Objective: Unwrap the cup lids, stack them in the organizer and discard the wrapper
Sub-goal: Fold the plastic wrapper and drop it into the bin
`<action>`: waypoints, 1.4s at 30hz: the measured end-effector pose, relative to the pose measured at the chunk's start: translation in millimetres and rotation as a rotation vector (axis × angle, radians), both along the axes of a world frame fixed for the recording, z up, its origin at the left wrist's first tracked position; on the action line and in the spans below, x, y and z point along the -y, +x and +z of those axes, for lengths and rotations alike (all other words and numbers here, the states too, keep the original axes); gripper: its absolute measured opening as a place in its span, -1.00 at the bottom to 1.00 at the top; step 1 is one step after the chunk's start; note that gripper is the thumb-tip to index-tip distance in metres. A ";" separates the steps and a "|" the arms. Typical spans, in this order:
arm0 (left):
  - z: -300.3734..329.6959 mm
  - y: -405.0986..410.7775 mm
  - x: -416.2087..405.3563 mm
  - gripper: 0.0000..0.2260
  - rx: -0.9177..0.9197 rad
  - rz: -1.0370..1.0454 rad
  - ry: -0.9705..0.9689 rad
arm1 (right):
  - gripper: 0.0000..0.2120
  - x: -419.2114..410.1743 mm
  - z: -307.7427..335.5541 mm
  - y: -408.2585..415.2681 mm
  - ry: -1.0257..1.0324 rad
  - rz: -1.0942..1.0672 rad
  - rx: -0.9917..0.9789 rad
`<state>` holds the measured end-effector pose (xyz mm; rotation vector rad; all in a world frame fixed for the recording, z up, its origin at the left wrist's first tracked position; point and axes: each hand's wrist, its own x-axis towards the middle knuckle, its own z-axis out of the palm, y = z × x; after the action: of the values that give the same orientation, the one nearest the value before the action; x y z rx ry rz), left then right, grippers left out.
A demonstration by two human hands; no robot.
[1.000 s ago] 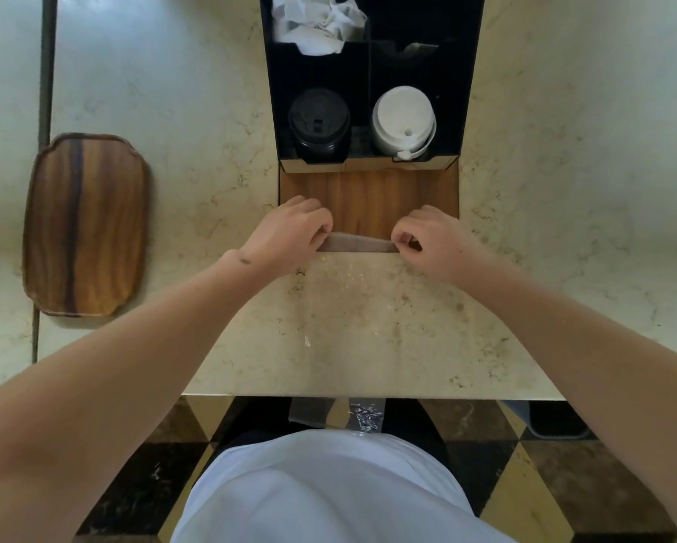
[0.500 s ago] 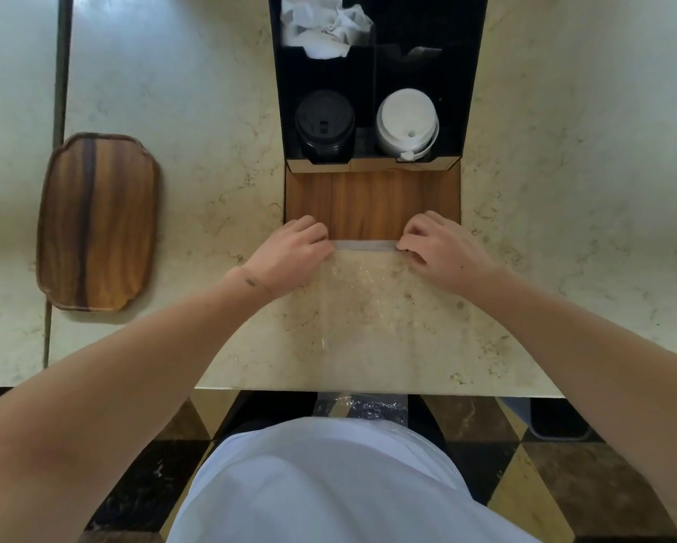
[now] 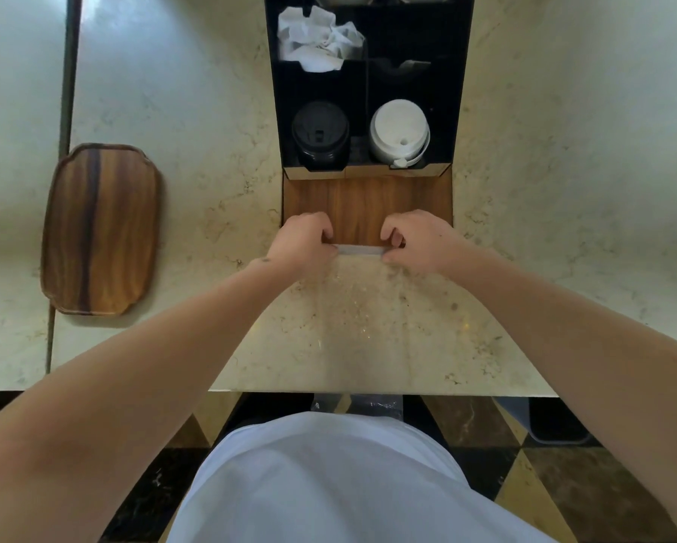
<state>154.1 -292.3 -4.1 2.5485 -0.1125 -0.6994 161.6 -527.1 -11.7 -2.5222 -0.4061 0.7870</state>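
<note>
Both hands now curl tighter: left hand (image 3: 303,243) and right hand (image 3: 415,239) pinch the clear wrapper (image 3: 358,307), its folded edge stretched between them.

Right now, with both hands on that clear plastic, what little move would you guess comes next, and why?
Probably keep folding or rolling the wrapper toward the body, I'd judge. The left hand and right hand pinch its folded far edge, the black lids and white lids already sit in the organizer, so only discarding seems left.
</note>
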 end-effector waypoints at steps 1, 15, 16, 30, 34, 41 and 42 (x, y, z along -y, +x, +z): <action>-0.1 0.4 -0.4 -0.91 0.015 -0.036 0.016 | -0.83 -0.5 -1.1 -0.3 0.002 0.023 -0.004; -13.4 -32.2 -21.1 -0.88 0.478 -0.398 -0.047 | -0.89 11.9 -2.8 -30.0 0.056 0.225 0.401; -15.3 -34.6 -21.9 -0.88 0.498 -0.425 -0.033 | -0.89 13.6 -4.6 -33.1 0.050 0.238 0.428; -5.7 -35.1 -4.5 -0.93 0.257 -0.109 -0.028 | -0.89 7.9 -7.6 -20.2 0.080 -0.013 0.132; -4.8 -28.5 -2.9 -0.78 0.215 -0.132 -0.011 | -0.89 10.3 -4.4 -13.8 0.071 0.033 0.078; -5.3 -34.4 -9.6 -0.95 0.244 -0.205 -0.029 | -0.94 11.5 -2.7 -22.1 0.079 0.066 0.101; -4.6 -35.4 -10.9 -0.94 0.275 -0.240 -0.030 | -0.96 12.3 -2.7 -23.8 0.081 0.081 0.120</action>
<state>118.7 -281.4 -8.7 2.6136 -0.5243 -0.4236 137.8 -539.4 -14.4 -2.4975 -0.5718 0.6375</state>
